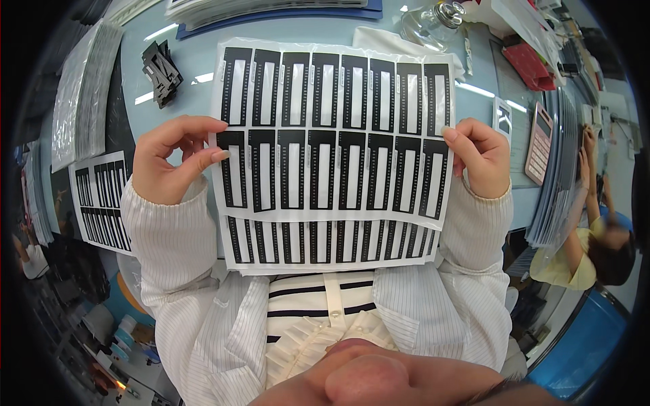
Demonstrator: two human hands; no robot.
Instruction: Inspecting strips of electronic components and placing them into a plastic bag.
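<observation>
White sheet of sixteen black frames, one pink calculator

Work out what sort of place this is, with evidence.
Probably a workshop or factory, judging by the sheet of black frames, the shiny stack of sheets and another person in yellow nearby.

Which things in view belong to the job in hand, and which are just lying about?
Apparently in the job:
top sheet, between both hands
sheets beneath
left hand, at its left edge
right hand, at its right edge

Probably lying about:
calculator
glass jar
black pieces, though their role is unclear
</observation>
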